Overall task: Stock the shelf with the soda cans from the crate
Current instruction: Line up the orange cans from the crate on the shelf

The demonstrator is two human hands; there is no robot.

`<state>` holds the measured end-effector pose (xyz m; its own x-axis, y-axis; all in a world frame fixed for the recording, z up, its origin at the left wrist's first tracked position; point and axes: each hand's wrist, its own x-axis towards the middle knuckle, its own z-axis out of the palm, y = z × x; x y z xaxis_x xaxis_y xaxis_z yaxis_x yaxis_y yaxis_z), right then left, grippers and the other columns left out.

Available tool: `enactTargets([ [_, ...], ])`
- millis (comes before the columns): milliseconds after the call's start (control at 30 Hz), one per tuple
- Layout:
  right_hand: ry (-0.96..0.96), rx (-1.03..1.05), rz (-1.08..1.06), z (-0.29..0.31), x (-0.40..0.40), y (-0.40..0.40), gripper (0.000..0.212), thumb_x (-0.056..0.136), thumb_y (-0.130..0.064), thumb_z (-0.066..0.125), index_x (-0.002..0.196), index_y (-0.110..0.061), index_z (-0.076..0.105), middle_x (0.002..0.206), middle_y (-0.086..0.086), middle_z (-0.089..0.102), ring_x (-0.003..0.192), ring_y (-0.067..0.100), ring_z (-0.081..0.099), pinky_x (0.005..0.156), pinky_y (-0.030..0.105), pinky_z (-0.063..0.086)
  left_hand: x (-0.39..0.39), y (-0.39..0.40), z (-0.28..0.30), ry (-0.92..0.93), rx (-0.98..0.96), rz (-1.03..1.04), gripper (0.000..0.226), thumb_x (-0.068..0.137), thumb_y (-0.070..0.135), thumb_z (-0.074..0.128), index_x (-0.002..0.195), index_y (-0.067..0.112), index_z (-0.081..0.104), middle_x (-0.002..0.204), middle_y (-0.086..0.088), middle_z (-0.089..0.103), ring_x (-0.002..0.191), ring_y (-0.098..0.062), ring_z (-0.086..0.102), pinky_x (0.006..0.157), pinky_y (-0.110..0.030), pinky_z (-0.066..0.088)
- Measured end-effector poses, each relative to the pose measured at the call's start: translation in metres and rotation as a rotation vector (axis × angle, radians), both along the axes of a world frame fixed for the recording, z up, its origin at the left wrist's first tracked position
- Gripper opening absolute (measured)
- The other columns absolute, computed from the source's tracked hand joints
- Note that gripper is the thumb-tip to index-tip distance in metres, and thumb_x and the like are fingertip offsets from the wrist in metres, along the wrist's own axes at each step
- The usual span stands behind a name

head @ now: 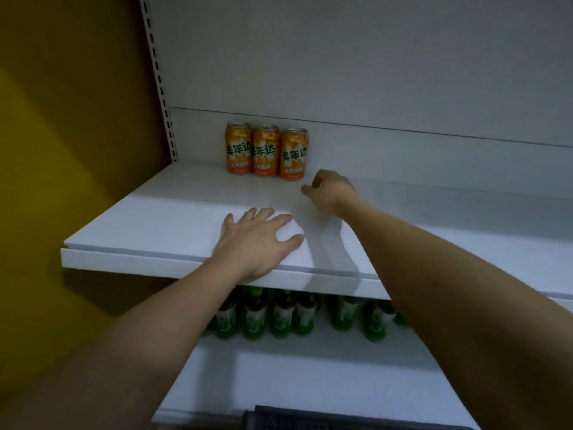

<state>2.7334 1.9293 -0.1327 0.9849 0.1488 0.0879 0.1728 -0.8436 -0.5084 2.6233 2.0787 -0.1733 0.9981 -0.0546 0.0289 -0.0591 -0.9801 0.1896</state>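
Caution: w/ your left hand (259, 235) flat on shelf (148, 231) and right hand (330, 189) loosely curled, empty, beside rightmost soda can (293, 154), a careless knuckle could topple it

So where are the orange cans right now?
Head view: three orange cans stand side by side at the back of the upper shelf, left of centre, beyond the right hand.

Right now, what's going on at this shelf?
A person is stocking a white shelf. Three orange soda cans stand upright in a row at the back. The right hand is just in front of the rightmost can, fingers loosely curled and holding nothing. The left hand rests flat near the front edge. Green bottles fill the shelf below, and a dark crate edge shows at the bottom.
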Motion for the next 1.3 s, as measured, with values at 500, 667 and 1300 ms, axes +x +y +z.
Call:
enactTargets([
  [500, 0.071, 0.042, 0.009, -0.028, -0.198, -0.073, 0.024, 0.096, -0.038, 0.053, 0.104, -0.016, 0.060, 0.095, 0.003, 0.062, 0.084, 0.023, 0.063, 0.079, 0.039, 0.056, -0.091, -0.049, 0.002, -0.307, -0.072, 0.189, 0.036, 0.095, 0.036, 0.039, 0.119, 0.021, 0.061, 0.123, -0.006, 0.056, 0.115, -0.028, 0.046, 0.093, -0.044, 0.040],
  [667, 0.127, 0.064, 0.006, -0.071, -0.242, -0.097, 0.023, 0.094, -0.041, 0.055, 0.101, -0.020, 0.060, 0.096, 0.002, 0.065, 0.084, 0.022, 0.063, 0.081, 0.042, 0.056, -0.144, -0.069, -0.027, -0.278, -0.353, 0.149, 0.024, 0.094, 0.037, 0.046, 0.108, 0.027, 0.063, 0.111, 0.003, 0.060, 0.103, -0.021, 0.053, 0.085, -0.041, 0.050],
  [1300, 0.665, -0.035, -0.039, -0.308, -0.343, -0.116, 0.043, 0.091, -0.038, 0.060, 0.124, -0.012, 0.050, 0.123, 0.016, 0.059, 0.103, 0.032, 0.060, 0.085, 0.042, 0.052, -0.250, -0.130, -0.274, 0.581, -0.631, 0.436, 0.020, 0.095, 0.030, 0.048, 0.097, 0.020, 0.066, 0.094, -0.004, 0.065, 0.089, -0.025, 0.060, 0.077, -0.030, 0.046],
])
